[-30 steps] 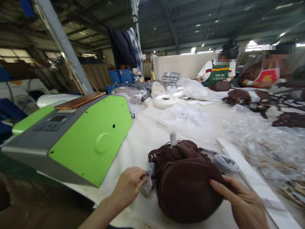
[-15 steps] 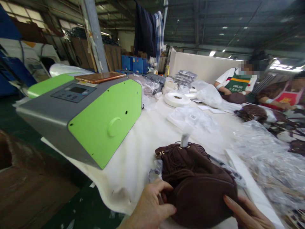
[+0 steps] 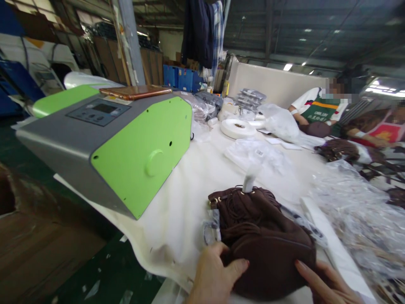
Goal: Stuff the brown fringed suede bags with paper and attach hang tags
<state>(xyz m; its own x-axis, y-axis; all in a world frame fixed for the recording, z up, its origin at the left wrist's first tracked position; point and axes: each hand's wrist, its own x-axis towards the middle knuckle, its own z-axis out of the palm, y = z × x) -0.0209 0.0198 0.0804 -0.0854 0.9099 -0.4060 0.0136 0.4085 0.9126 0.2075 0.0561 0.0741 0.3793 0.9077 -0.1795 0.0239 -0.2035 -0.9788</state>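
My left hand [image 3: 215,272]: gripping the brown drawstring bag [image 3: 268,257] by its left edge
My right hand [image 3: 327,285]: gripping its right edge
Green-sided machine [image 3: 144,158]: left, on the white tabletop [image 3: 177,211]

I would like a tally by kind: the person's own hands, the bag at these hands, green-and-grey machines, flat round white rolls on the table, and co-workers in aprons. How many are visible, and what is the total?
Own hands: 2 (left hand, right hand)
Brown bag: 1
Machine: 1
White roll: 1
Co-workers: 2 (green apron, red apron)
Total: 7
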